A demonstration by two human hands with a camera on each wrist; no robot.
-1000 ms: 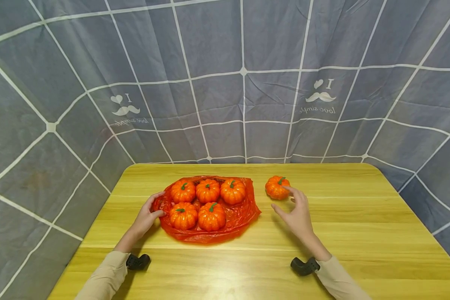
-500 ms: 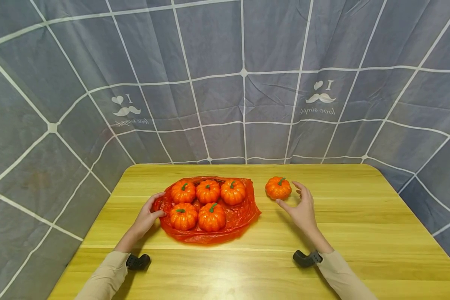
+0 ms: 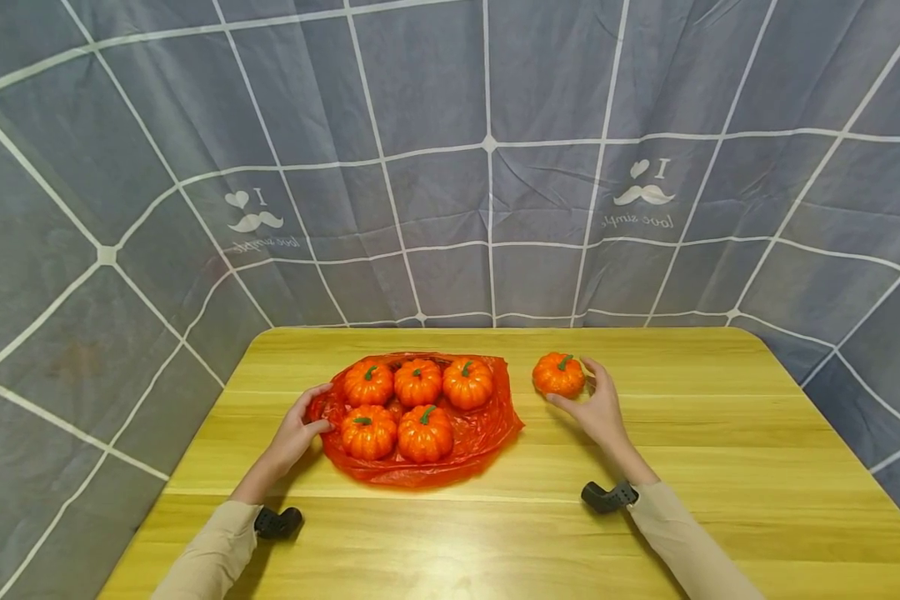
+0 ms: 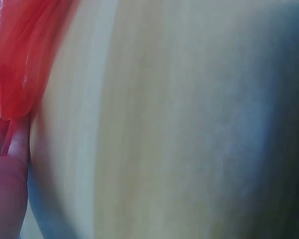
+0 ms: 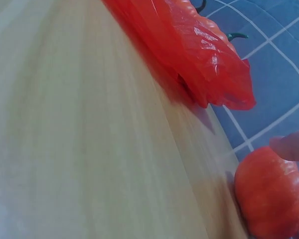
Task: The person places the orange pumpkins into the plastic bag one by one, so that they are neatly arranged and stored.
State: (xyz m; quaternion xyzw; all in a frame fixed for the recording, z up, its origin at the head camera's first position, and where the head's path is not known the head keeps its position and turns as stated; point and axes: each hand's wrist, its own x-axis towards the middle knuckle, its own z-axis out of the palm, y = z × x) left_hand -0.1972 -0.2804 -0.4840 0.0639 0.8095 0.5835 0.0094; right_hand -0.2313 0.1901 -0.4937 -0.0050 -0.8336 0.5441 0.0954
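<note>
Several small orange pumpkins with green stems, one of them the front pumpkin [image 3: 425, 434], sit on a crumpled red plastic bag [image 3: 468, 433]. My left hand [image 3: 297, 429] pinches the bag's left edge; in the left wrist view its thumb [image 4: 7, 191] lies against the red film [image 4: 22, 64]. To the bag's right, a lone pumpkin [image 3: 557, 373] rests on the table. My right hand [image 3: 600, 411] holds it from the right, thumb on its near side and fingers around the right side. The right wrist view shows the thumb [image 5: 291, 147] against this pumpkin [image 5: 269, 194]; the other fingers are mostly out of frame.
The wooden table [image 3: 435, 542] extends in front of the bag and to the right of the lone pumpkin. A grey curtain [image 3: 435, 208] with white lines hangs behind and at both sides. A black wrist mount [image 3: 607, 497] sits on each wrist.
My right hand first drew back slightly from above the lone pumpkin, then moved in, with thumb and fingers closing around its right side. The left hand and the bag have stayed put.
</note>
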